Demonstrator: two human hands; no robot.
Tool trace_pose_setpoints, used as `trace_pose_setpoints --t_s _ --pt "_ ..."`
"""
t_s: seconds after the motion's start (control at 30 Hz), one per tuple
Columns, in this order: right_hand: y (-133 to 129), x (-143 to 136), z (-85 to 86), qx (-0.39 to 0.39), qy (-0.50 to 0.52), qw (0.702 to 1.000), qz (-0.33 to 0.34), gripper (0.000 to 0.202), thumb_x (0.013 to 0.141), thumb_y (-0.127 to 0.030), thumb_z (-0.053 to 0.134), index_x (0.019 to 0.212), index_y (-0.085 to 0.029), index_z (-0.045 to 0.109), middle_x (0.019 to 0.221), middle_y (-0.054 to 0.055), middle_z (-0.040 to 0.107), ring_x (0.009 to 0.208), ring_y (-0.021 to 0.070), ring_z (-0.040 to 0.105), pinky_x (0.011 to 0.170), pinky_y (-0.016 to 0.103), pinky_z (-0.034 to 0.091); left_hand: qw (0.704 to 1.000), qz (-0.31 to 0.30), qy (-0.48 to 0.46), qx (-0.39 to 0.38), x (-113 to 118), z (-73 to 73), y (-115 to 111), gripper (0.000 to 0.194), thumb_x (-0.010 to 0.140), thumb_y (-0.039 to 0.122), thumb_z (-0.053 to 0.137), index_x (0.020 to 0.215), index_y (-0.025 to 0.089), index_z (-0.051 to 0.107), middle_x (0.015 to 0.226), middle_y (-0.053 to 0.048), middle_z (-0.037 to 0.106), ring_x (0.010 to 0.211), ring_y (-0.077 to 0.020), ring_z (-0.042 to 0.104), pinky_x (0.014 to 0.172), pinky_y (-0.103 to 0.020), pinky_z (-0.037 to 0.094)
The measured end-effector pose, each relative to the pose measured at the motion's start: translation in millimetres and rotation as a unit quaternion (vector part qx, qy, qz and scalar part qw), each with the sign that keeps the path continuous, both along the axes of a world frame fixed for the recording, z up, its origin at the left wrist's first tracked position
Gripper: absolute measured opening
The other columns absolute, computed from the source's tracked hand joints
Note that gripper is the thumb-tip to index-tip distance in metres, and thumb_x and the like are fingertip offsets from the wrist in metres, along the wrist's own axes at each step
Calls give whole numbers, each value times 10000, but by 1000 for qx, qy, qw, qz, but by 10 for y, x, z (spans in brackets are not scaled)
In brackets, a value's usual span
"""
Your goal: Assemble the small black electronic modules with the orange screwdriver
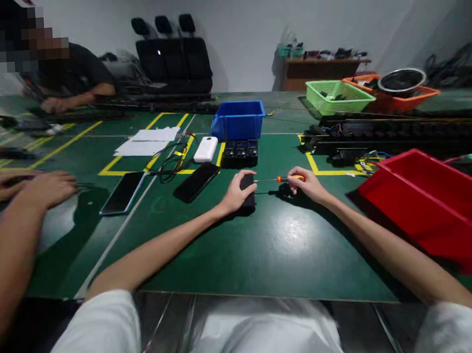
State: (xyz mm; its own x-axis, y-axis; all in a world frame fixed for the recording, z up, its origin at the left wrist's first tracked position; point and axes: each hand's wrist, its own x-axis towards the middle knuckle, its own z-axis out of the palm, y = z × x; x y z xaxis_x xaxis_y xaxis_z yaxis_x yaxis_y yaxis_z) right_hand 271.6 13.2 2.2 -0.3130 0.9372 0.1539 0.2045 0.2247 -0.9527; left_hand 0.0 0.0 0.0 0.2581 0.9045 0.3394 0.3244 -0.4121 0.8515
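A small black box (248,201) stands on the green table (224,252), and my left hand (237,191) is wrapped round it from the left. My right hand (305,184) grips a screwdriver (284,179) with an orange and black handle. Its thin shaft points left, and the tip meets the right side of the box near its top. Behind the box lie several black units in a block (240,153). To the left of my left hand is a black phone (197,182).
A red bin (425,207) stands at the right, a blue bin (238,119) behind the black units. Further left are a white power bank (205,149), cables, papers (146,142) and another phone (123,193). Another person's hands (48,189) rest at the left edge; a further person sits behind.
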Motion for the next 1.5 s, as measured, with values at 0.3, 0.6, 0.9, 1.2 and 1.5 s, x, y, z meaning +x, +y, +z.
trace_pose_setpoints --t_s 0.3,0.6,0.9,1.2,1.5 --pt "23 5 14 34 6 999 -25 287 754 -418 729 850 -188 586 653 -27 601 547 104 547 557 244 450 1000 0 -9 -9 -9 -11 6 341 824 291 603 1153 208 582 1134 -51 588 1045 -216 546 957 -360 435" --pt "0 -11 27 25 13 1000 -13 305 812 -465 677 793 -178 574 526 -38 565 444 90 499 466 218 390 1000 -1 -12 -12 -6 0 3 343 819 289 604 1152 206 586 1117 -50 590 1034 -214 546 950 -357 437" --pt "-14 -32 36 7 -8 1000 -10 355 850 -508 611 717 -186 541 483 -44 518 402 85 456 418 217 356 1000 1 -15 -13 -4 -8 9 348 817 295 607 1154 208 588 1126 -52 589 1044 -214 548 960 -365 434" --pt "3 -15 50 59 -15 998 -21 317 694 -371 780 863 -207 568 752 -20 606 610 112 555 570 246 451 1000 -1 -9 -4 -10 -7 9 344 820 296 602 1152 210 582 1112 -50 587 1053 -216 544 979 -368 425" --pt "-20 -24 72 30 7 999 -19 349 713 -451 763 844 -176 593 687 -5 623 526 101 542 507 242 443 1000 1 1 -4 -16 -8 14 359 812 314 611 1155 212 584 1113 -50 588 1032 -215 547 964 -361 431"
